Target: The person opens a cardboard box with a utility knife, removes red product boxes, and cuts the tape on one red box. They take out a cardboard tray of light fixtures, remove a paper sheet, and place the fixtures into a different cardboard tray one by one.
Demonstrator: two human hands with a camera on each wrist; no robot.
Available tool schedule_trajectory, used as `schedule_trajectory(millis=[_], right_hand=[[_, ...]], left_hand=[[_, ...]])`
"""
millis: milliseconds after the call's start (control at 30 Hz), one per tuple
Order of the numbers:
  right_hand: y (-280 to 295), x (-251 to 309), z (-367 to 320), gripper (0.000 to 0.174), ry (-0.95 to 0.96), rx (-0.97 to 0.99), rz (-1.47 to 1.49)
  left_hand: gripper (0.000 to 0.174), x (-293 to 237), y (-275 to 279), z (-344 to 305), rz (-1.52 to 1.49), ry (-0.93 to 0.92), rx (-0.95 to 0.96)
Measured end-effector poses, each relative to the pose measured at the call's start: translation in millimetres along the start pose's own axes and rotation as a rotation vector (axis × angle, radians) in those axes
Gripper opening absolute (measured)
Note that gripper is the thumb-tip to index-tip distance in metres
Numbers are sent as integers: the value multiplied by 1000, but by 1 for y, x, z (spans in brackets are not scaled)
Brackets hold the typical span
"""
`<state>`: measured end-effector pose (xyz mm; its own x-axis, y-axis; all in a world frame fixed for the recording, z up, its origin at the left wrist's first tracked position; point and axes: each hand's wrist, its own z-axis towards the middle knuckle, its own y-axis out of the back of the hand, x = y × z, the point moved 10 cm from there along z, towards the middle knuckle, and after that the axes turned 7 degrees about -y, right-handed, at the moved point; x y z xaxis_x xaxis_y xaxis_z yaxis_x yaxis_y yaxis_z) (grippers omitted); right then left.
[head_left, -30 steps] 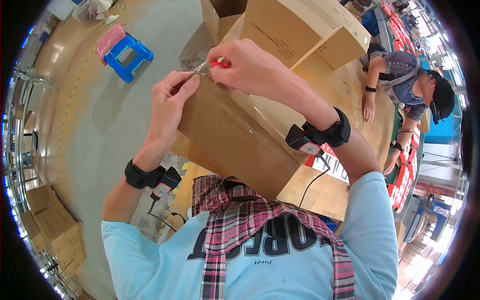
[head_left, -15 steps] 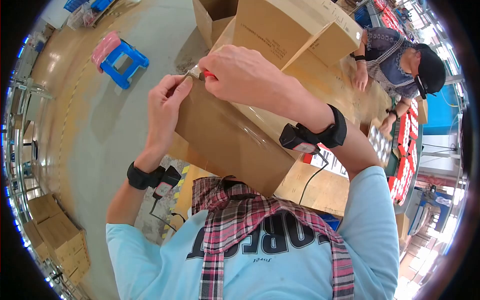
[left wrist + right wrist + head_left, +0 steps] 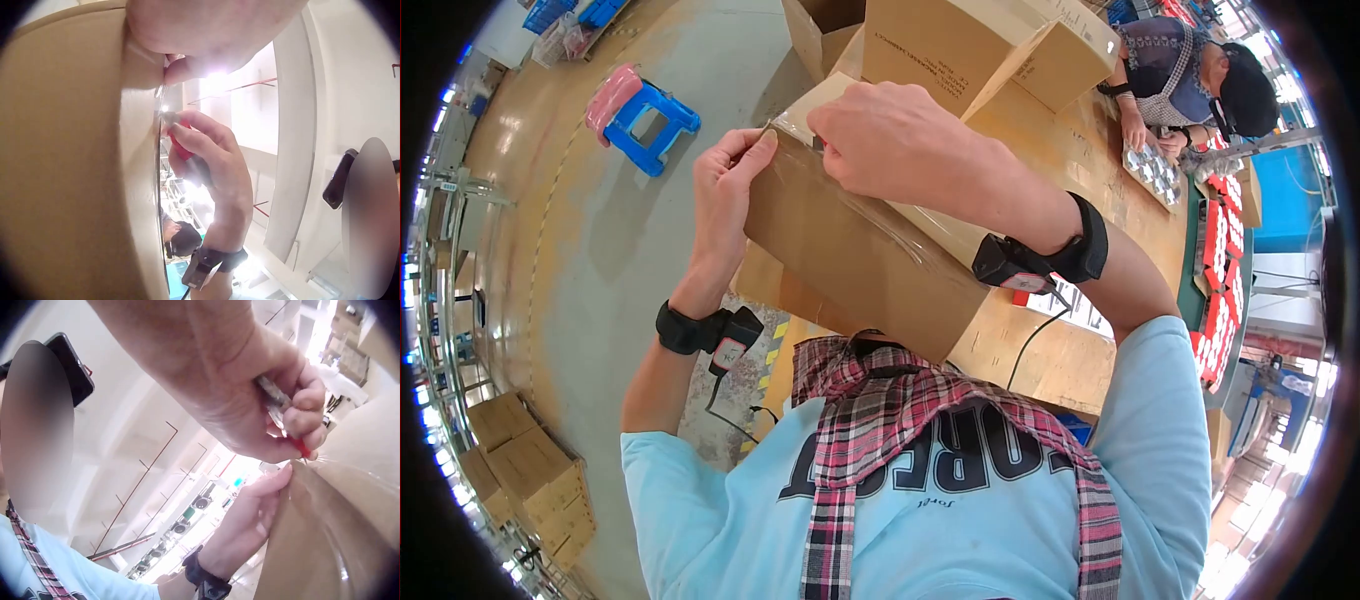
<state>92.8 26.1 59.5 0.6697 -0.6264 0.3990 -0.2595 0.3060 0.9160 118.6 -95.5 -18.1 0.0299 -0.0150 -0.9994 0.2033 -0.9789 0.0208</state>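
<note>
A brown cardboard box (image 3: 850, 265) stands tilted in front of the body, with clear tape (image 3: 900, 240) along its upper edge. My left hand (image 3: 725, 190) pinches the box's far left corner between thumb and fingers. Just right of it, my right hand (image 3: 910, 140) is curled round a small red and grey utility knife (image 3: 301, 447). The knife's tip is at the taped edge in the right wrist view; the fist mostly covers the tool in the head view.
A larger open carton (image 3: 930, 60) stands on the wooden table (image 3: 1090, 170) behind the box. Across the table another person (image 3: 1165, 65) handles a tray of shiny items (image 3: 1152, 172). Red trays (image 3: 1225, 260) line the right. A blue stool (image 3: 650, 125) and stacked cartons (image 3: 530, 460) are on the floor.
My right hand has drawn the knife a little away from the left hand along the taped edge. The left hand keeps its pinch. The other person has brought in a tray.
</note>
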Motion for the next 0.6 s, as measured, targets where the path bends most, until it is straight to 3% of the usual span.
schedule_trajectory(millis=[267,367,467,567,600], right_hand=[[-3,-7,-10,16,-9,-123,45],[-9,-19,-15,16,-112,-82,166],[-13,-43,-23,17,-168,-99,306],[-21,-78,-47,19,-271,-257,607],[-21,-80,-51,20,-309,-275,648]], left_hand=[[17,-1,1,0,-2,25,23],[18,-3,1,-2,36,21,34],[24,1,1,11,159,84,210],[29,-7,-12,38,533,-43,541],[30,-6,-19,42,587,21,639]])
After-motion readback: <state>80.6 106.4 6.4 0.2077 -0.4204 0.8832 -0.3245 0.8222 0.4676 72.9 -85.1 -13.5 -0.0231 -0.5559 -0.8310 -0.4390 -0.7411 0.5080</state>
